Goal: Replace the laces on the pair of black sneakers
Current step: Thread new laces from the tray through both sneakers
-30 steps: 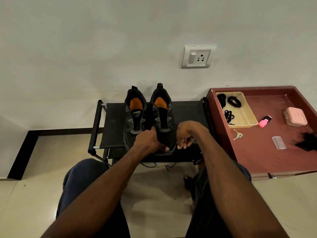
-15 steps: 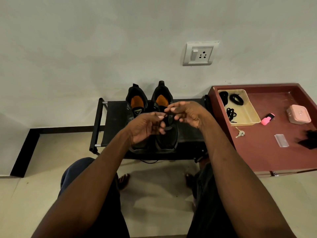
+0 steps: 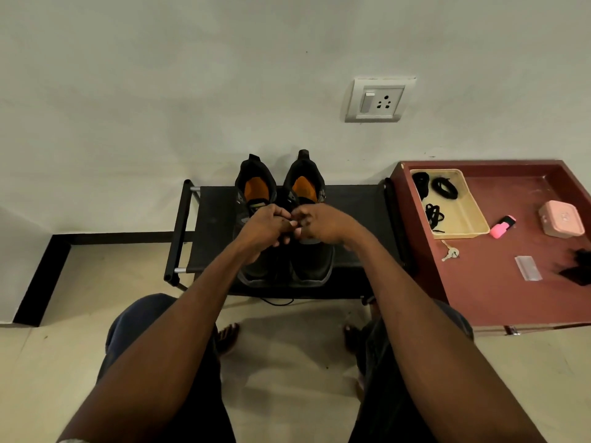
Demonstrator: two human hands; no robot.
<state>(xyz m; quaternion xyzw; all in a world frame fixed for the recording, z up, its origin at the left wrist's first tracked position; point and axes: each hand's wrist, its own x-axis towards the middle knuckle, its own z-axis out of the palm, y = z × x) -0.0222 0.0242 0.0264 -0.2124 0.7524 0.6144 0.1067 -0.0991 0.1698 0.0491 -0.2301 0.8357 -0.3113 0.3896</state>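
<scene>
Two black sneakers with orange insoles stand side by side on a low black rack, the left sneaker and the right sneaker with toes toward me. My left hand and my right hand meet above the sneakers' middle, fingertips together. Both pinch a thin black lace, which is hard to make out against the shoes. A loop of black lace hangs below the rack's front edge. The hands hide the sneakers' eyelets.
To the right is a red table with a cream tray holding coiled black laces. Also on the table are a pink highlighter, a pink box, keys, a clear packet and a black object. My knees are below.
Both hands lifted from the toe end of the right sneaker and came together above the sneakers' middle, fingertips now touching.
</scene>
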